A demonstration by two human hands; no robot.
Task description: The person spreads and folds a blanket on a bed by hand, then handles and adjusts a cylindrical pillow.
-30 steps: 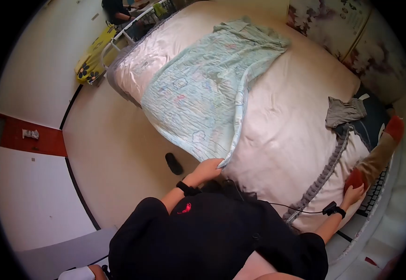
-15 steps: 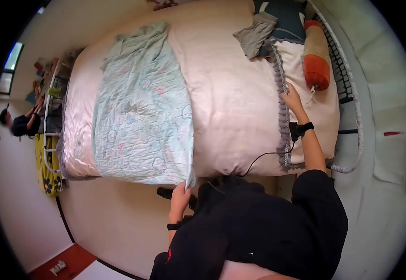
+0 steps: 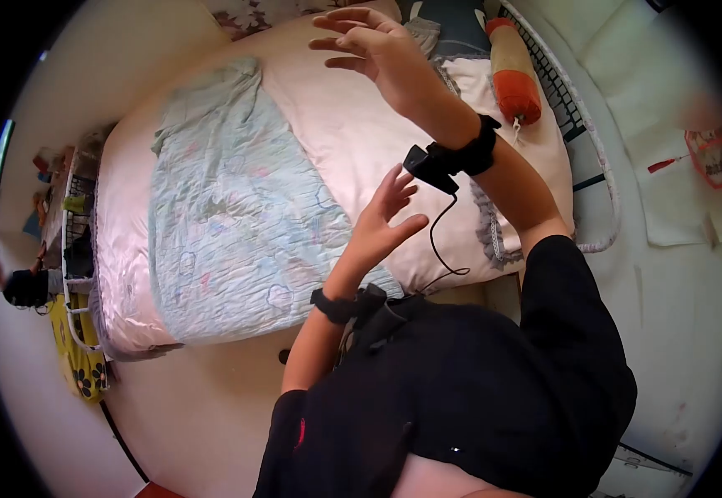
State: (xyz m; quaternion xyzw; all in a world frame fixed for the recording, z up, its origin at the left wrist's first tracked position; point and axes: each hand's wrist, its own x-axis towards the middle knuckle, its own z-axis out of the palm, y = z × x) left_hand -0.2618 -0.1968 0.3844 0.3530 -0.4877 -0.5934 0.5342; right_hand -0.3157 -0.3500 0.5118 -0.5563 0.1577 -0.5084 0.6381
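Both of my hands are raised in the air and empty. My left hand (image 3: 384,217) is above the pink bed sheet (image 3: 340,124), just right of the pale green patterned blanket (image 3: 228,216), with fingers spread. Farther up, my right hand (image 3: 381,62) reaches across toward the far side of the bed, its fingers apart. The blanket lies spread and wrinkled over the left half of the bed, its near edge by the front. Behind my right forearm, a pale pillow with a grey ruffled edge (image 3: 487,224) is partly hidden.
An orange and beige bolster (image 3: 514,75) lies by the white metal bed rail (image 3: 610,199). A dark pillow (image 3: 452,29) and grey cloth (image 3: 423,33) are at the far right corner. Another person (image 3: 24,286) is at far left. A cable hangs from my right wrist device (image 3: 431,166).
My left hand has let go of the blanket's near corner and moved up over the bed. My right hand has left the pillow's ruffled edge and risen up and leftward.
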